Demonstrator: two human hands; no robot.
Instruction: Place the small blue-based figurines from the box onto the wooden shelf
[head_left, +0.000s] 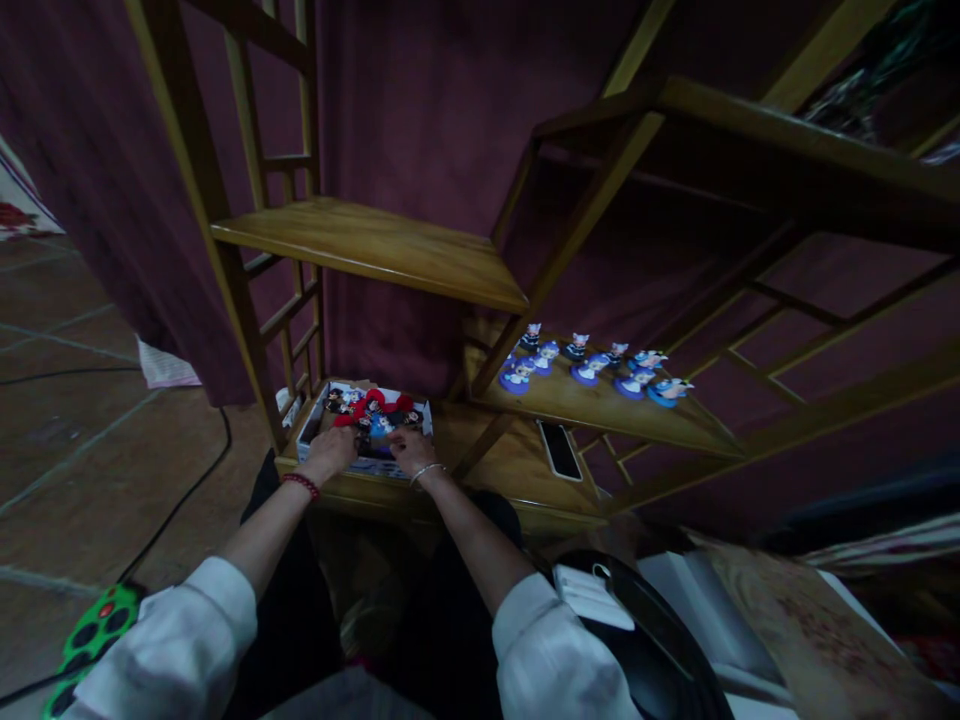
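A shallow white-edged box [306, 440] stands on the lowest wooden shelf, full of small figurines, several with red [373, 404] parts and one with blue [381, 424]. My left hand [334, 452], with a red bead bracelet, reaches in over the box's left side. Its fingers are curled beside a small dark piece, and what they hold is too small to make out. From the right comes my right hand [411, 450], wearing a pale bracelet. Thumb and fingers bend together next to the blue figurine; whether they grip it is unclear.
Purple and blue figurines [590, 368] stand in rows on the middle-right shelf [555, 402]. A phone [560, 450] lies on the shelf below. An empty-topped left shelf board [375, 245] overhangs the box. A green power strip [97, 635] and cable lie on the floor; white boxes [592, 597] sit lower right.
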